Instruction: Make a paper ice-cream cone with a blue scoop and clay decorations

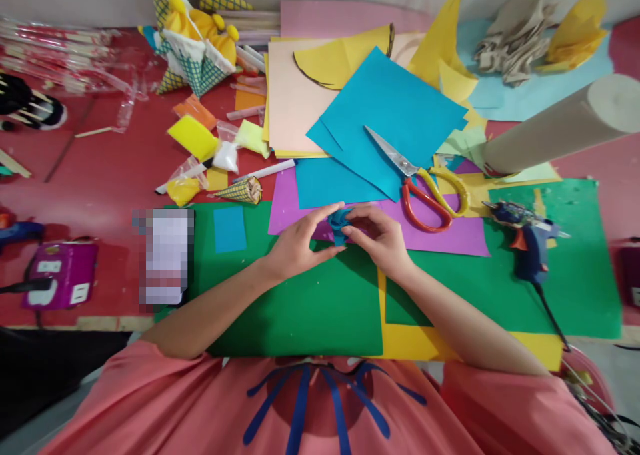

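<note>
Both my hands meet over the green sheet point(300, 302) in the middle of the work surface. A small rolled piece of blue paper point(340, 220) sits between them. My left hand point(300, 242) pinches it from the left with thumb and fingers. Fingers of my right hand point(377, 235) curl round it from the right. Just behind them lie a purple sheet point(450, 232) and larger blue sheets point(390, 118). Red and yellow handled scissors point(420, 182) rest on those sheets, right of my hands.
A blue glue gun point(525, 238) lies on the green sheet at right, its cord trailing forward. A cardboard tube point(555, 128) juts in at upper right. Yellow, pink and blue paper, small bags and a paper cone point(243, 190) crowd the back. A small blue rectangle point(230, 228) lies left.
</note>
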Demonstrator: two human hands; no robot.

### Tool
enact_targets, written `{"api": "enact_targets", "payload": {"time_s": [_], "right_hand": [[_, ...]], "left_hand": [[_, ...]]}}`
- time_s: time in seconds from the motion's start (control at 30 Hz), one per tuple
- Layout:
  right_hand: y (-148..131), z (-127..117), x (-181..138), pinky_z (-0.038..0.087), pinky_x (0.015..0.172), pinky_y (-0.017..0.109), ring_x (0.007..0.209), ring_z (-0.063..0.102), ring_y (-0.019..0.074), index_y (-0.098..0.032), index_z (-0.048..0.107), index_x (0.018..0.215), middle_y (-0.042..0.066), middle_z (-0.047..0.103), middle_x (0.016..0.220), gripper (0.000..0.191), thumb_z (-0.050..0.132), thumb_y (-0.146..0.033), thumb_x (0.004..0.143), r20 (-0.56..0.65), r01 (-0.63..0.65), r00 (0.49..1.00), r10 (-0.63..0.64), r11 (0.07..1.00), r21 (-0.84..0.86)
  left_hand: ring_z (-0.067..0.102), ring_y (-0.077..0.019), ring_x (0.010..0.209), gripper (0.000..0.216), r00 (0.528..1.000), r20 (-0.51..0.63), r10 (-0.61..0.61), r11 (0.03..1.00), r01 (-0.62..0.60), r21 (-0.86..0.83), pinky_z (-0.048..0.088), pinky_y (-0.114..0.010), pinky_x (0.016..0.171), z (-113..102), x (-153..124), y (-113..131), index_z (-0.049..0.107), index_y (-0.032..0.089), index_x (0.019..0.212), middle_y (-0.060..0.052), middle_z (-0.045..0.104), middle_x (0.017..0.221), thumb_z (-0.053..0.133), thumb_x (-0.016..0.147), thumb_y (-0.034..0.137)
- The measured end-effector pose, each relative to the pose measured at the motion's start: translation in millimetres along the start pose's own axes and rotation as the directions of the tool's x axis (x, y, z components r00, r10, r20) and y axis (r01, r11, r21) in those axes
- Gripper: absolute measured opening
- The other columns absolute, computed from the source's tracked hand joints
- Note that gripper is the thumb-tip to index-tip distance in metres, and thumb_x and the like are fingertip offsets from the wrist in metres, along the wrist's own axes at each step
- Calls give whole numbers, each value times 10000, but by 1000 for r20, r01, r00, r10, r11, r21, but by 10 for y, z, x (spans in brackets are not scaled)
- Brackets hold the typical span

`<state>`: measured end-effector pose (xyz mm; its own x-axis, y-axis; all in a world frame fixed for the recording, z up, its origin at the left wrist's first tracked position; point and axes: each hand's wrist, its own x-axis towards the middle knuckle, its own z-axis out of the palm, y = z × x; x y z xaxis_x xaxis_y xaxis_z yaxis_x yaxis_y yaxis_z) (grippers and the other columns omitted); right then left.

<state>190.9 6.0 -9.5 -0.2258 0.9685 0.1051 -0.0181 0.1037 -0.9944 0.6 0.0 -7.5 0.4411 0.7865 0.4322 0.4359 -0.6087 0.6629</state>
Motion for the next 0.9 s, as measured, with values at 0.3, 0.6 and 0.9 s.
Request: {"api": "enact_targets", "payload": {"time_s": [0.3,0.6,0.9], "right_hand": [[-74,-19,-68,577,871,338,1025,668,169,-242,554,1088,70,657,1145,182,571,-336,933,61,25,998,-32,993,119],[-70,19,-61,591,861,295,957,680,144,-250,529,1072,51,651,1053,253,664,-269,860,51,12,999,-16,997,79],[-50,6,-28,589,877,292,978,682,147,-225,626,995,48,673,1020,163,690,-236,845,5,105,994,-105,994,8]], "left_hand": [[673,-195,1105,484,958,-77,-275,930,244,-275,561,-307,948,-16,39,5,561,217,1230,-88,678,1218,743,792,311],[685,-182,1091,486,939,-44,-341,795,263,-546,584,-277,914,15,43,-18,548,242,1241,-81,668,1236,742,796,259],[611,-242,1221,754,963,24,-268,884,256,-391,560,-353,971,27,33,-31,404,249,1379,-133,592,1341,787,740,363]]}}
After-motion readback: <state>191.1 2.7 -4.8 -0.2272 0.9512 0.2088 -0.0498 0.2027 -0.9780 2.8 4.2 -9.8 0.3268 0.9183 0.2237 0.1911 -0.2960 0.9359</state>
